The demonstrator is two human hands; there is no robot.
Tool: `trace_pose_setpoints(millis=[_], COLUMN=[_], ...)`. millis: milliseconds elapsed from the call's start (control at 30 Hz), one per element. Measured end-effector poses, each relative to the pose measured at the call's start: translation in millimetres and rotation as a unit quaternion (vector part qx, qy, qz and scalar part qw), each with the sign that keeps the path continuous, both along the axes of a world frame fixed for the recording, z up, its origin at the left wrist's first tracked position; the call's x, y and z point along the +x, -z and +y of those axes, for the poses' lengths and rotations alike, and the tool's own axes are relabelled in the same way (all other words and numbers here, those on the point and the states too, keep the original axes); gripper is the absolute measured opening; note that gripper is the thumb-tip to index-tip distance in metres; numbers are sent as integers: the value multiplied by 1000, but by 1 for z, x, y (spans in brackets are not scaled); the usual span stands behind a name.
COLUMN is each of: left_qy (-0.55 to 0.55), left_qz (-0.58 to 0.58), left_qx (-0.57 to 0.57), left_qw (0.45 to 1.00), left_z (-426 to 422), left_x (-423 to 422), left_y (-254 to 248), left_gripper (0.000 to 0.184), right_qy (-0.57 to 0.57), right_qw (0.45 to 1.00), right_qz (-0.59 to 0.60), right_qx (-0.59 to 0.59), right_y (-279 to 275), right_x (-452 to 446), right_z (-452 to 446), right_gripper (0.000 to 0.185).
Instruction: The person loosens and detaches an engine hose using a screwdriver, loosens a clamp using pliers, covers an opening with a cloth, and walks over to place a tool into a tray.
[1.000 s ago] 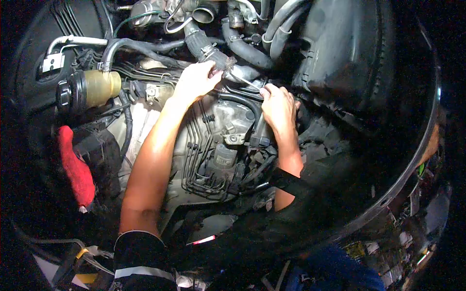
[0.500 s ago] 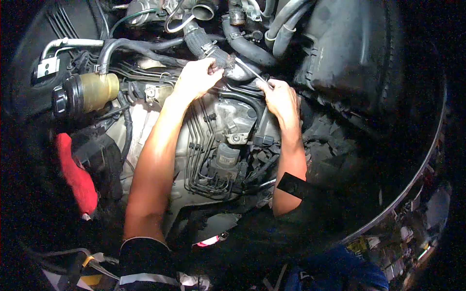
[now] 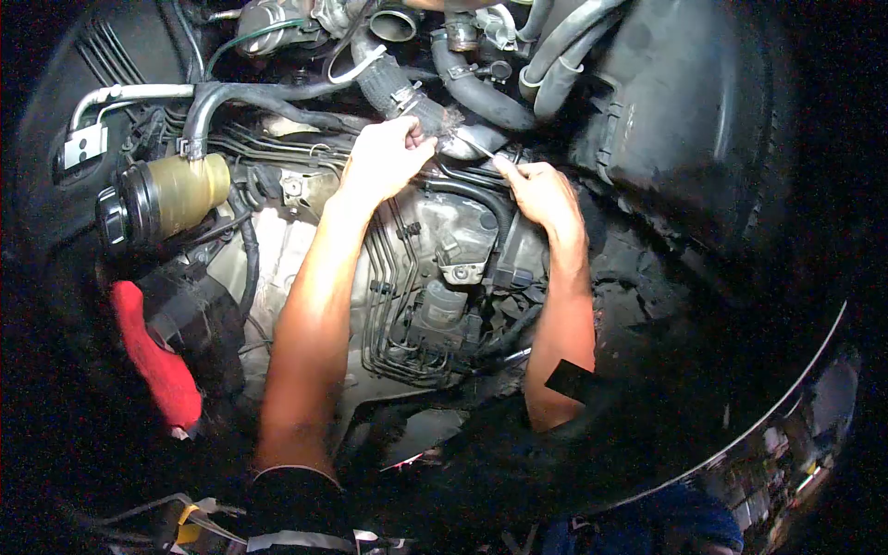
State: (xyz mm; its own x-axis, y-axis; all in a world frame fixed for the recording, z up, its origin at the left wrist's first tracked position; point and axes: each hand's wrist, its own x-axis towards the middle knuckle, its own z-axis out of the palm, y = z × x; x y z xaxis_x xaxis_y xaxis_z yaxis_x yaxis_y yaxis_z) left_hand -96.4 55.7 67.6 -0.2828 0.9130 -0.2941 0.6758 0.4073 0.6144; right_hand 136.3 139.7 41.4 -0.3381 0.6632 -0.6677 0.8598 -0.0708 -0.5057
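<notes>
A ribbed grey hose [image 3: 390,91] slants down to a frayed end, where it meets a smooth metal pipe [image 3: 476,143]. My left hand [image 3: 388,162] is against the lower side of that hose, thumb and fingers curled closed; what lies between the fingertips is hidden. In my right hand [image 3: 546,196], thumb and forefinger pinch a thin metal rod-like tool [image 3: 475,147]. Its tip reaches the pipe beside the frayed end, and its rear part is covered by the hand, so its exact kind does not show.
A yellowed fluid reservoir [image 3: 185,182] with a black cap is at left, above a red cloth-like item [image 3: 155,356]. Metal lines [image 3: 377,277] run below my hands. A curved black hose [image 3: 481,92] passes above the pipe, and a large black plastic housing [image 3: 684,120] stands at right.
The whole view has shifted slightly, moving the scene down and right. The tool's tip has dropped from the upper edge of the frayed hose end to just below it. Both hands remain closed.
</notes>
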Motion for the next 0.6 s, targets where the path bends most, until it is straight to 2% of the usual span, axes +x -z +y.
trace_pose_setpoints(millis=[100,233,367,500,600], left_qy=[-2,1,-2,-3,0], left_qz=[-3,2,2,3,6], left_qx=[5,11,-12,-12,-15], left_qw=[1000,1000,1000,1000,1000], left_z=[-1,0,3,3,2], left_x=[-2,-3,-2,-2,-4], left_y=[2,4,-1,1,0], left_gripper=[34,34,34,34,32], right_qy=[-15,-16,-20,1,-13], right_qw=[999,996,994,1000,999], right_qz=[-27,-31,-28,-4,29], right_qx=[-36,86,107,16,-20], right_y=[0,2,2,-11,5], right_x=[-4,-13,-7,-4,-2], right_z=[6,-3,-5,2,3], right_gripper=[61,56,54,50,48])
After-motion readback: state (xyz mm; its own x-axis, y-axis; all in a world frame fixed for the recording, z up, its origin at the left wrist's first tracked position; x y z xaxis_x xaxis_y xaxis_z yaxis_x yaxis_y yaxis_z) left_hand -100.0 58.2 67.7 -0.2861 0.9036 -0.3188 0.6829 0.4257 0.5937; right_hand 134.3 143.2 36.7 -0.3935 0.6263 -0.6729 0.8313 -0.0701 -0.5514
